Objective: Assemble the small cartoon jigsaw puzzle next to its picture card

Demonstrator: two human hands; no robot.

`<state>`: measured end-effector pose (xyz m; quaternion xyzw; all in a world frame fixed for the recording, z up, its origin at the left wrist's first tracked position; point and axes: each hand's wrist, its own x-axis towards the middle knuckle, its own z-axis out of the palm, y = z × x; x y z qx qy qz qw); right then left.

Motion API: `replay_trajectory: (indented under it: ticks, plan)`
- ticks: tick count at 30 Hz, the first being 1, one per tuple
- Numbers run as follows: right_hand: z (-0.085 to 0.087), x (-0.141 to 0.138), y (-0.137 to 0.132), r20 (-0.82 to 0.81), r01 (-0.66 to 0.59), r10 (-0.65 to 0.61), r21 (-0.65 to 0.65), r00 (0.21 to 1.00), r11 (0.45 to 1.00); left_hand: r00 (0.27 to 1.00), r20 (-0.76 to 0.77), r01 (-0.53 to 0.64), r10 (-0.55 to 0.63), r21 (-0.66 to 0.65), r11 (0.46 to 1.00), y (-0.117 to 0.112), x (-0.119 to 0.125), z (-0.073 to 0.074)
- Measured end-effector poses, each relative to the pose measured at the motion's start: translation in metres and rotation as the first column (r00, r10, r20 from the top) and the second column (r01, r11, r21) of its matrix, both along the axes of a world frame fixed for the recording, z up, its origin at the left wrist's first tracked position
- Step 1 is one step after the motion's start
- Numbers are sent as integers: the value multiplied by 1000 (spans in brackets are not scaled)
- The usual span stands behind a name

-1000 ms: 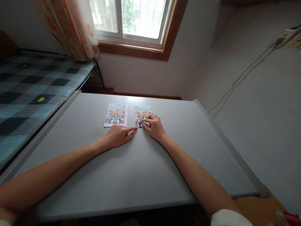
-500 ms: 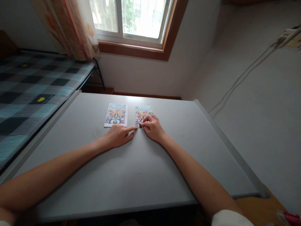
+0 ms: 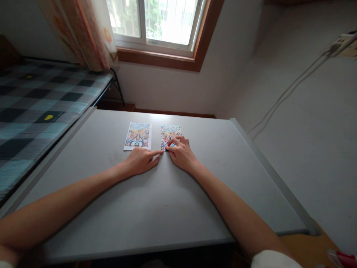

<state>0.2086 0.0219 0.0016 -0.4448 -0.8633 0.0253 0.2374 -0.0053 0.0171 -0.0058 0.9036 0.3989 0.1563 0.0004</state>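
A small jigsaw puzzle (image 3: 170, 131) with a busy, many-coloured picture lies flat on the table, its lower right part covered by my right hand (image 3: 180, 152). That hand is closed, thumb and fingers pinched at a small dark blue puzzle piece (image 3: 166, 149) on the lower edge. My left hand (image 3: 141, 160) rests on the tabletop, index finger stretched out so its tip touches the puzzle's lower left corner; its thumb is apart and the other fingers are partly curled. Left of the puzzle lies a printed picture sheet (image 3: 138, 134) with a similar cartoon scene, just beyond my left knuckles.
The grey-white table (image 3: 156, 208) has raised side edges. A bed with a checked mattress (image 3: 67, 96) stands on the left, and a curtained window (image 3: 170, 22) is ahead. Cables (image 3: 290, 89) hang on the right wall. A red object (image 3: 346, 258) sits at the lower right.
My right fingers have shifted very slightly at the puzzle's lower edge. My left hand stays in place, its index finger still on the corner.
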Motion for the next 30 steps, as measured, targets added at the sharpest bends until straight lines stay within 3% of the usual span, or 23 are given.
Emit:
replay_trajectory:
  ticks: [8,26,30]
  plan:
    - [-13,11,12,-271,172,-171,-19,947,985,1000,-7,-3,3,-11,1000,0,0,1]
    - [-13,16,12,-133,37,-29,58,991,998,998,-46,-38,36,-41,998,-2,0,4]
    - [-10,15,11,-80,9,-3,76,997,997,999,-38,10,-9,16,1000,-3,2,6]
